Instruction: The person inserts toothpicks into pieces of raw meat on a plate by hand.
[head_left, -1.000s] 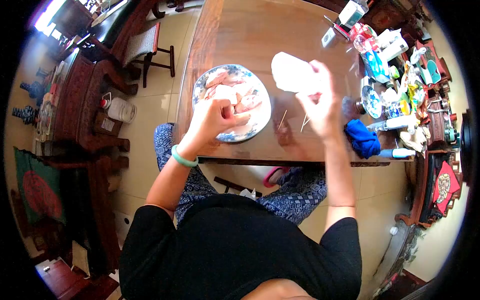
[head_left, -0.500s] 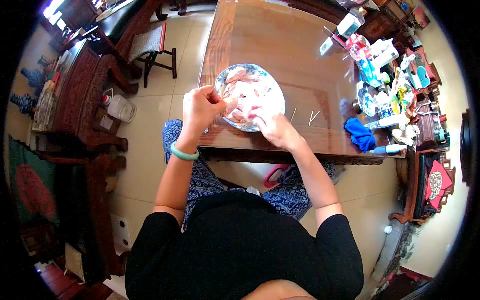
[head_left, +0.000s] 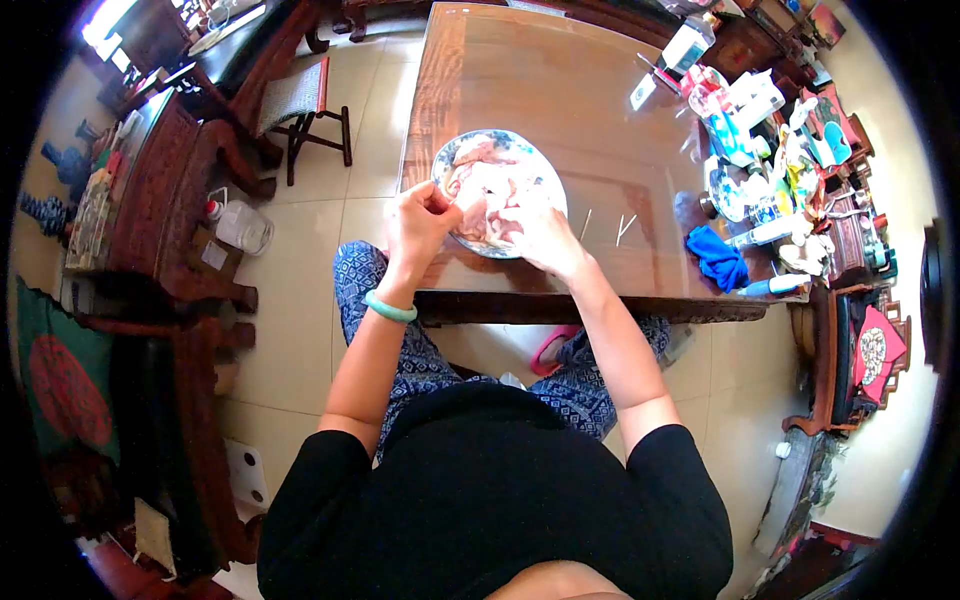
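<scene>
A: Where are the pale pink pieces [head_left: 474, 218]?

B: Heaped on the blue-and-white plate [head_left: 520, 147], ahead of and between the two hands. Glare washes out the middle; no reliable count.

A: State of the hands?

B: Apart from each other. Left hand [head_left: 418, 225] at the plate's near left rim, thumb and forefinger drawn close beside a piece; cannot tell whether they grip it. Right hand [head_left: 545, 238] over the plate's right side, its fingertips lost in glare; grip unreadable.

A: Handling note?

B: Judgement: the pieces look soft and slippery. Best to steady one with the right fingers while the left pinches lightly, working low so drips fall inside the rim. The plate sits near the edge of the desk [head_left: 540, 75] on the left hand's side; avoid pushing that way.

A: Further out?

B: Just right of the right hand, thin sticks [head_left: 586, 224], one apart, others forming a Y. Beyond them, a bunched blue cloth [head_left: 716, 257]. Keep wet fingers clear of both.
</scene>
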